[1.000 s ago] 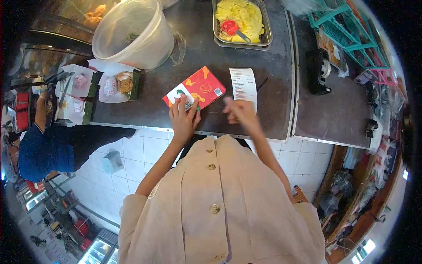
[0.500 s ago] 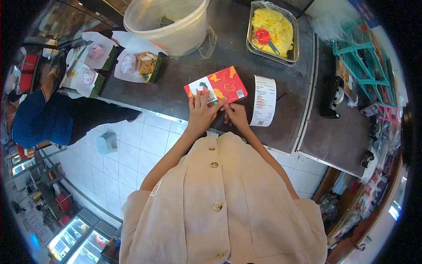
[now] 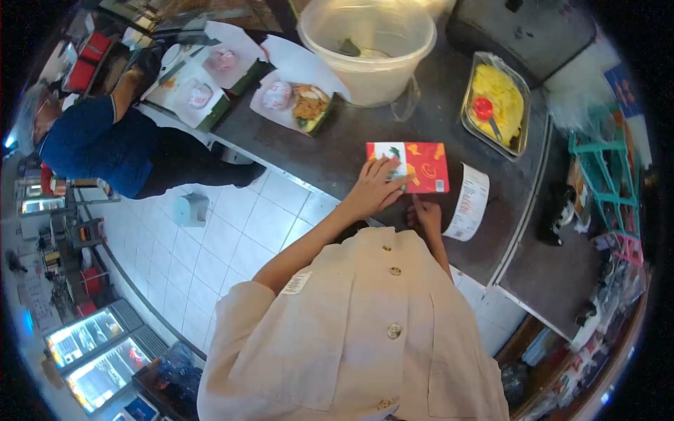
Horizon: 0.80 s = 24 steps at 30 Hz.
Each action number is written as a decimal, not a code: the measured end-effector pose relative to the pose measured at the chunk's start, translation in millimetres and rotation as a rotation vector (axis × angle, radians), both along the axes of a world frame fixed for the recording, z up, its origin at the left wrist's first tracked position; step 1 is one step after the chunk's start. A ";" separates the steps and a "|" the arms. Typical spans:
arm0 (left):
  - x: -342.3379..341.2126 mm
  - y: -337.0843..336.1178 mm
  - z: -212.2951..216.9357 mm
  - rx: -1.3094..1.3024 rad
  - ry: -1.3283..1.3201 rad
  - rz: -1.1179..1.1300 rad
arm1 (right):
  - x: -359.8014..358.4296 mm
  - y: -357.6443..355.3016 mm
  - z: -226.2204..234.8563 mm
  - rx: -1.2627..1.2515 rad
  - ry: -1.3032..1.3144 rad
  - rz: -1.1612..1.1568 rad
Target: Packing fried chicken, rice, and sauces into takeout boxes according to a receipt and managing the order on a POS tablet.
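Our left hand [image 3: 375, 188] lies flat on the red box [image 3: 414, 167], right hand [image 3: 425, 214] pinching its near edge; looks light, stiff cardboard, so we'd grip the edges.

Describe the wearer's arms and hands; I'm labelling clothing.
Both hands are bare, left hand and right hand, with no gloves or rings visible. The forearms are uncovered below short beige sleeves of a buttoned jacket.

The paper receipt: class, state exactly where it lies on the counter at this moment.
In the head view the paper receipt lies flat on the dark counter, just right of the red box under the left hand, and below the tray of yellow food.
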State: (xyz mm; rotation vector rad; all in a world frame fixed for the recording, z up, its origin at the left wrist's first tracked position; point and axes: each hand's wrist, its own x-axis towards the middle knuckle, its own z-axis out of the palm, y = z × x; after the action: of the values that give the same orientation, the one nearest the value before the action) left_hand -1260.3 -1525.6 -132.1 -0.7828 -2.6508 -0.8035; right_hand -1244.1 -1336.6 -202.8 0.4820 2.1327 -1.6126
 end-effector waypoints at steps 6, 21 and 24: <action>-11.2 -78.8 15.7 0.377 0.079 0.410 | 6.8 -11.7 18.4 -0.022 -0.202 0.315; -42.2 -253.1 -19.1 0.709 0.158 0.919 | -115.0 -256.3 62.2 -0.056 0.076 0.281; -64.5 -261.5 -8.2 0.469 0.186 0.815 | -114.6 -246.0 56.0 -0.001 0.196 0.359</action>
State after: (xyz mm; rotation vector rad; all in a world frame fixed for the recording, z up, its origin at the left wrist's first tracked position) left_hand -1324.8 -1787.1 -140.3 0.3179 -2.1612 -0.9658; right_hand -1358.7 -1582.6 -146.9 -0.0647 2.2018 -1.5034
